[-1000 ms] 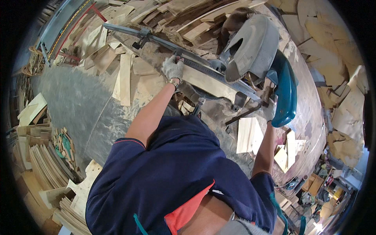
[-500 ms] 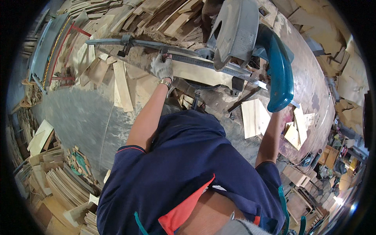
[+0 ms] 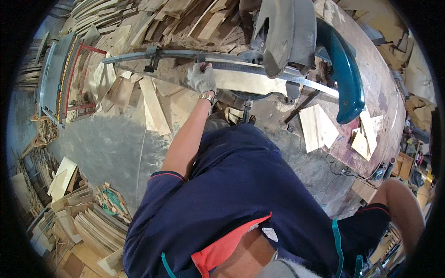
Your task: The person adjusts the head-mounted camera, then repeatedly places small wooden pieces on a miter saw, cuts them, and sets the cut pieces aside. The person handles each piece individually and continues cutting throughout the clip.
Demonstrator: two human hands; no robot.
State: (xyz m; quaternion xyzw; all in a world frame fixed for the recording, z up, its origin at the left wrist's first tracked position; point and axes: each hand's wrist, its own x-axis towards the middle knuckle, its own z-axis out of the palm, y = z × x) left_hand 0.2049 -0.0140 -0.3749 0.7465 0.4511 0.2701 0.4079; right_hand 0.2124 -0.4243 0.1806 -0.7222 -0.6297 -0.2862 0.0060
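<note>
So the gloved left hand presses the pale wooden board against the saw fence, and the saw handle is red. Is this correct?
Not quite: in the head view the saw handle is teal, not red. The rest holds: the gloved left hand presses the pale wooden board against the saw fence.

A grey knitted glove covers the left hand (image 3: pixel 202 78), which rests on a pale wooden board (image 3: pixel 250 82). Just right of the board, a grey-guarded saw (image 3: pixel 287 32) has a teal handle (image 3: pixel 345 78).
</note>
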